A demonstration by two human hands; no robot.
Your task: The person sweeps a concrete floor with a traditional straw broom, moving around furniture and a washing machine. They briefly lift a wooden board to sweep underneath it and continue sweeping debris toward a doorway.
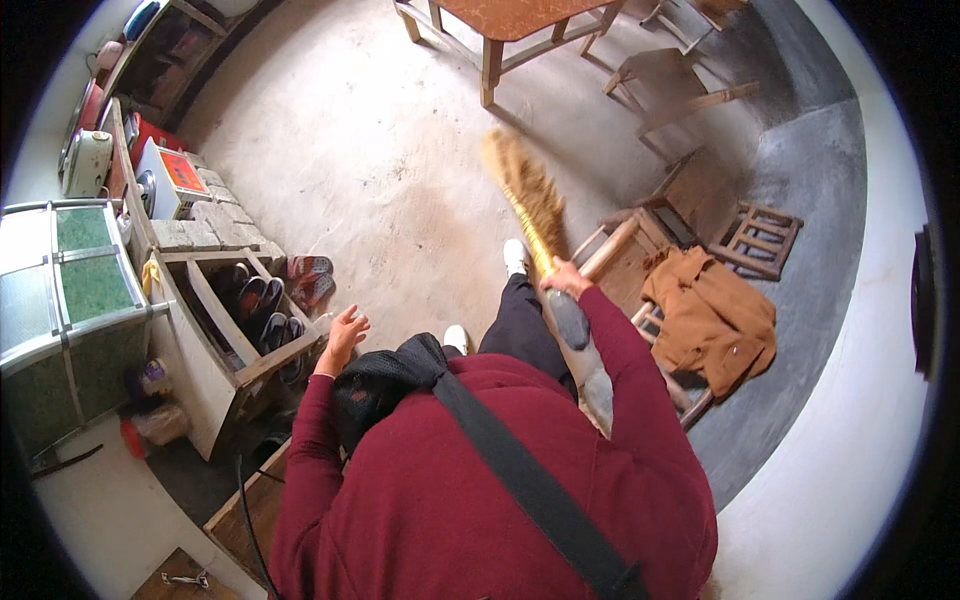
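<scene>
Now | right hand (566, 277) fingers wrapped round broom (530, 200): straw head, grey handle | left hand (344, 332) spread, empty

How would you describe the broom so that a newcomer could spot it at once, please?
Start at the wooden table across the bare floor. Nearer the person, the right hand grips the broom; unlike the chairs nearby, it has a bushy straw head.

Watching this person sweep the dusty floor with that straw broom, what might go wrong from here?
The right hand alone grips the broom, so a hard stroke could twist it loose. The broom head swings close to the wooden chair draped with a brown jacket; it might knock the chair or throw dust onto the cloth. The left hand hangs open near the shoe rack, and could bump its edge.
</scene>
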